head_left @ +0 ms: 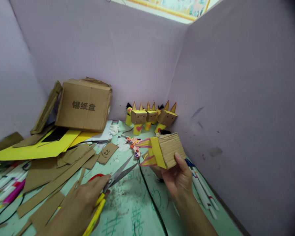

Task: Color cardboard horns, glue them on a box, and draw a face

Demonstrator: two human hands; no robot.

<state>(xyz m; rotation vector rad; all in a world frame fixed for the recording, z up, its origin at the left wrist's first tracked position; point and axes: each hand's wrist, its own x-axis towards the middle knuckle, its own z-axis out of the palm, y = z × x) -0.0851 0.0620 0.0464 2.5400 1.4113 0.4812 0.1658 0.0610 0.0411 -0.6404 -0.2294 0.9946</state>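
Observation:
My left hand (85, 200) is closed round a pair of scissors (120, 172), whose blades stand apart and point toward the piece in my other hand. One red handle loop shows above the fingers; a yellow strip-like part (95, 216) sticks out below, and I cannot tell whether it belongs to the scissors. My right hand (179, 180) grips a corrugated cardboard box head (172, 149) by its lower edge. Yellow paper covers its left side, where two pink-edged yellow spikes point left. Just behind the blades lies a colourful patterned glue gun (137, 151) with a black cord (149, 190).
Several cardboard-headed figures (139, 117) stand at the back corner. A cardboard box (86, 105) leans at the back left, above yellow sheets (71, 139). Cardboard scraps (56, 173) and markers (14, 188) cover the left; white pens (204, 188) lie right. Walls (236, 98) enclose the table.

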